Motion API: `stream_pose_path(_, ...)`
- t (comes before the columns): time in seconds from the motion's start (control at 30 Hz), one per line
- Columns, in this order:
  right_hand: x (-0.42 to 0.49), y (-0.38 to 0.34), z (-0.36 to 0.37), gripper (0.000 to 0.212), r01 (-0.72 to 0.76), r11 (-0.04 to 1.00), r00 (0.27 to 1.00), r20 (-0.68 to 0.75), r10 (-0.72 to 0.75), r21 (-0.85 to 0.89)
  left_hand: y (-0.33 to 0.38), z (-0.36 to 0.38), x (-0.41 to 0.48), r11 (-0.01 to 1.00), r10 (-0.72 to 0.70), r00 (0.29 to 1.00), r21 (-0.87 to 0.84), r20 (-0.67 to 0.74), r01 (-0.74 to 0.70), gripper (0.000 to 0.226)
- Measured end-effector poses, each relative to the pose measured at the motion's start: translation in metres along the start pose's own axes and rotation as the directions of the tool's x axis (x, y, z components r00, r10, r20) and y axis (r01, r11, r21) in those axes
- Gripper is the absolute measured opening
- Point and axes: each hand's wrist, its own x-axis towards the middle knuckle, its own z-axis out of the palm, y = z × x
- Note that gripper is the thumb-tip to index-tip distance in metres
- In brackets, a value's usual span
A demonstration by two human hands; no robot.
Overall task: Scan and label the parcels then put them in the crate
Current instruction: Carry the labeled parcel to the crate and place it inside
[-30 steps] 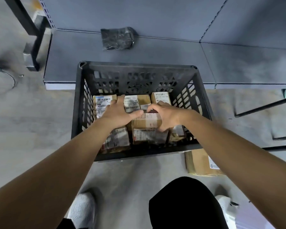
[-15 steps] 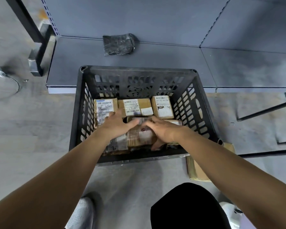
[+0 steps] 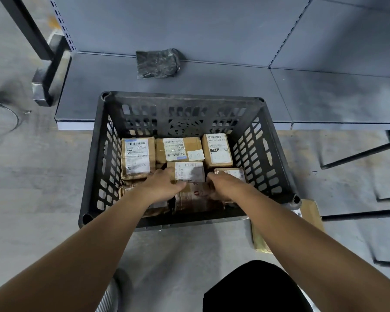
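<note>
A black slatted plastic crate [image 3: 92,167] stands on the floor below me, filled with several labelled cardboard parcels. Both my hands reach down inside it. My left hand [image 3: 160,188] and my right hand [image 3: 223,184] press against the two sides of a small brown parcel [image 3: 189,173] with a white label in the middle row. Three labelled parcels sit along the far wall: left [image 3: 136,156], middle [image 3: 180,149], right [image 3: 217,149]. More parcels lie under my hands and wrists, partly hidden.
A grey low shelf [image 3: 212,86] runs behind the crate, with a crumpled black plastic bag [image 3: 158,63] on it. A flat cardboard parcel [image 3: 309,215] lies on the floor by the crate's near right corner. Black metal bars [image 3: 358,154] cross at right.
My hands have sunk deeper into the crate with the small parcel, from above the stack down to the level of the others. The view has tilted slightly.
</note>
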Motion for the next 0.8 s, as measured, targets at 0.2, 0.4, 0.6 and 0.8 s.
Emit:
stream_pose_path(0.2, 0.003, -0.002, 0.003, 0.06, 0.061, 0.998, 0.998, 0.015, -0.062, 0.028, 0.0, 0.009, 0.013, 0.994, -0.029, 0.999, 0.105, -0.014, 0.031, 0.08)
stream_pose_path(0.4, -0.037, -0.003, -0.024, 0.063, 0.003, 0.99, 1.0, -0.005, -0.002, 0.142, 0.018, -0.016, -0.018, 0.955, -0.041, 0.992, 0.286, -0.118, 0.074, 0.091)
stream_pose_path(0.6, -0.133, -0.022, -0.09, 0.068, -0.02, 0.977, 0.985, -0.164, 0.055, 0.211, 0.085, -0.073, -0.101, 0.942, -0.091, 0.978, 0.302, -0.188, 0.146, 0.096)
stream_pose_path(0.8, -0.264, -0.039, -0.186, 0.069, -0.03, 0.929, 0.95, -0.279, 0.141, 0.369, 0.162, -0.15, -0.229, 0.951, -0.129, 0.958, 0.242, -0.257, 0.193, 0.098)
